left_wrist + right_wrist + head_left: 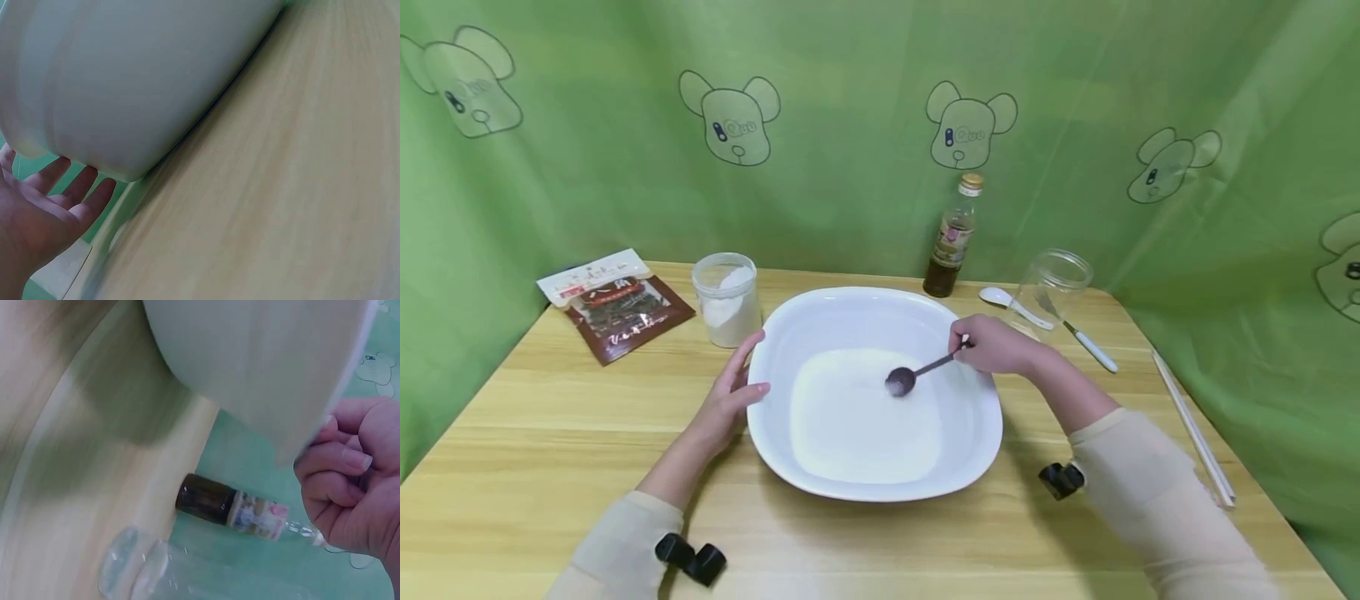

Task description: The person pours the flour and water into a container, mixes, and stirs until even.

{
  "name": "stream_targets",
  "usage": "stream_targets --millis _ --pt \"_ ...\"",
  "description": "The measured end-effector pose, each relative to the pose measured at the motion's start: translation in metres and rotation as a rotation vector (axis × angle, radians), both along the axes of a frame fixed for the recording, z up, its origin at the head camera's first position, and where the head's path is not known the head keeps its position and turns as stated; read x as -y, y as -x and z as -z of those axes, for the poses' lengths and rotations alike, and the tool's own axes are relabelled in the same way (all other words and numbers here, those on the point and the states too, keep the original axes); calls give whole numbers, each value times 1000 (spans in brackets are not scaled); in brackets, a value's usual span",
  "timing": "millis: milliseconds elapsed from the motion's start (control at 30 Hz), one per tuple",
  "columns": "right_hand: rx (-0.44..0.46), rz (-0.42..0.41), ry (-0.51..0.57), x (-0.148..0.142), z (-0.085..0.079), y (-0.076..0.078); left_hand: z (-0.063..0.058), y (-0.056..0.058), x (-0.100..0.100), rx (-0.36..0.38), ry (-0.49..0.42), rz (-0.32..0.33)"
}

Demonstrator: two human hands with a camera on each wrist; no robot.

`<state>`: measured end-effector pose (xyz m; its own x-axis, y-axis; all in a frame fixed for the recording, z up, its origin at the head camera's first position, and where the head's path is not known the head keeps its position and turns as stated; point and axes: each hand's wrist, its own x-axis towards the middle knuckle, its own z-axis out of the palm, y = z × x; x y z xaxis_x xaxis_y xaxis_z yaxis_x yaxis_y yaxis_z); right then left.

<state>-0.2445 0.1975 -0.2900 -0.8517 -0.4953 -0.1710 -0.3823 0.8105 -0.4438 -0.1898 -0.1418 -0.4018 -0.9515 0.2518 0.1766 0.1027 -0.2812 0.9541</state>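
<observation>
A large white basin [805, 417] stands on the table. My left hand [730, 393] is at its left side, thumb on the rim and fingers spread against the outer wall; the left wrist view shows those fingers [81, 187] fairly straight. My right hand [992, 343] grips the handle of a dark long-handled spoon [901, 382] over the basin's right side. The spoon's bowl, tilted over the basin's middle, has a little whitish matter in it. In the right wrist view, curled fingers [331, 469] sit right by the rim, and the spoon is hidden.
Behind the basin are a jar of white powder [730, 312], a brown packet [625, 308] and a bottle of dark liquid [951, 242]. To the right lie a white spoon [1015, 308], a clear jar [1060, 279], a white-handled utensil [1093, 348] and chopsticks [1195, 429]. Green curtain surrounds the table.
</observation>
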Motion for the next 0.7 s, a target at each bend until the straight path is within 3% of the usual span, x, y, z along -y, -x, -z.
stream_targets --millis 133,300,533,700 --pt "-60 124 -6 13 6 13 0 1 0 0 -3 0" --pt "-87 164 31 35 12 19 1 0 0 19 4 -3" --pt "59 189 184 73 34 13 -1 -1 0 21 14 -5" --pt "237 139 269 85 36 -1 -2 -3 0 11 13 -3"
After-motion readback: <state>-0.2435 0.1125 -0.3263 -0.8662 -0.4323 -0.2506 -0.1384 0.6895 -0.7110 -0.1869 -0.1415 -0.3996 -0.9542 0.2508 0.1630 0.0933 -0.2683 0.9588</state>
